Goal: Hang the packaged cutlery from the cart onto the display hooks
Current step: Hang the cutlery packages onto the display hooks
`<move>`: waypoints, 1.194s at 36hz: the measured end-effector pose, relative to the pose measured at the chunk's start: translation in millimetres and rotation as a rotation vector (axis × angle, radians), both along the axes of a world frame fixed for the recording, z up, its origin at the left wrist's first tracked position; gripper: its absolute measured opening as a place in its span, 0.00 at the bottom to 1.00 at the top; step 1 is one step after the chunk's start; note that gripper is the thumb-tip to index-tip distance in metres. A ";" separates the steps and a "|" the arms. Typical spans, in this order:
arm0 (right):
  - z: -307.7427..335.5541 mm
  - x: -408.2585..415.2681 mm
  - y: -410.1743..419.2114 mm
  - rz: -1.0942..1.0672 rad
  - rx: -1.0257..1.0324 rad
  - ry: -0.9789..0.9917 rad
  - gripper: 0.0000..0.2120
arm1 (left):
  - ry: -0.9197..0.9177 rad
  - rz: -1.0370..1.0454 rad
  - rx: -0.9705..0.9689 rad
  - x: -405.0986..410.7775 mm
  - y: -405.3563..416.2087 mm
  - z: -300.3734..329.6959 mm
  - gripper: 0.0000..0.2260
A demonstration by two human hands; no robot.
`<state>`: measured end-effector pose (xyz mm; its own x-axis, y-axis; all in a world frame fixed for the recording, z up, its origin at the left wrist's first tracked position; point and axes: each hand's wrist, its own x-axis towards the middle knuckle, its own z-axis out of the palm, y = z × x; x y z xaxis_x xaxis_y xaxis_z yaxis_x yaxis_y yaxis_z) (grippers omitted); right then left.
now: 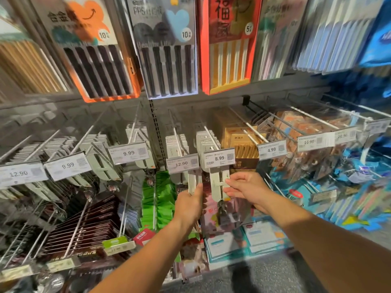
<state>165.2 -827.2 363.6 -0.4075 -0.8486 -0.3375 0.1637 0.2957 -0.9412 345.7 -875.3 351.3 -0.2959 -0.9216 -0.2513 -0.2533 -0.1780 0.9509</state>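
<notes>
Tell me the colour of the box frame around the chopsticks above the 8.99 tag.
Red-orange frame with a yellow bottom edge, seen in the head view.
</notes>
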 end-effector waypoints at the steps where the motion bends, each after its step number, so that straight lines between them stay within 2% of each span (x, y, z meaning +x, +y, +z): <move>1: 0.1 0.4 -2.3 -0.019 -0.025 0.007 0.08 | -0.015 -0.009 -0.012 0.1 -1.5 -1.1 0.26; 6: 5.0 4.1 -13.4 -0.057 -0.076 0.033 0.08 | -0.010 -0.038 -0.014 -0.4 -2.0 2.3 0.22; 9: 6.0 5.1 -18.7 -0.052 -0.079 0.063 0.03 | 0.022 -0.030 -0.012 0.6 -2.3 3.2 0.27; 19: -4.5 -6.2 -27.7 -0.076 -0.078 0.082 0.08 | 0.012 -0.056 0.006 -0.1 -4.7 1.4 0.24; 23: -1.1 -5.3 -36.3 -0.071 -0.015 0.161 0.08 | 0.049 -0.044 0.053 -0.9 -5.9 1.4 0.23; 27: 2.7 -3.3 -48.1 -0.121 0.066 0.277 0.11 | 0.111 -0.051 0.117 -0.7 -5.6 1.5 0.13; 31: -3.7 -4.4 -54.2 -0.184 0.154 0.357 0.09 | 0.079 -0.045 0.066 0.5 -8.9 -3.8 0.05; 33: -5.3 -3.5 -47.3 -0.143 0.218 0.404 0.07 | 0.040 -0.046 0.044 -0.6 -11.4 -9.1 0.06; 35: -7.1 -2.4 -36.6 -0.005 0.292 0.425 0.04 | 0.012 -0.040 0.034 -1.2 -10.6 -12.0 0.05; 39: -11.4 2.8 -18.6 0.278 0.285 0.221 0.09 | -0.007 -0.061 0.014 -7.9 -4.9 -16.8 0.06; 43: -14.3 3.5 -11.7 0.289 0.195 0.141 0.04 | 0.020 -0.121 0.031 -16.4 1.0 -17.0 0.06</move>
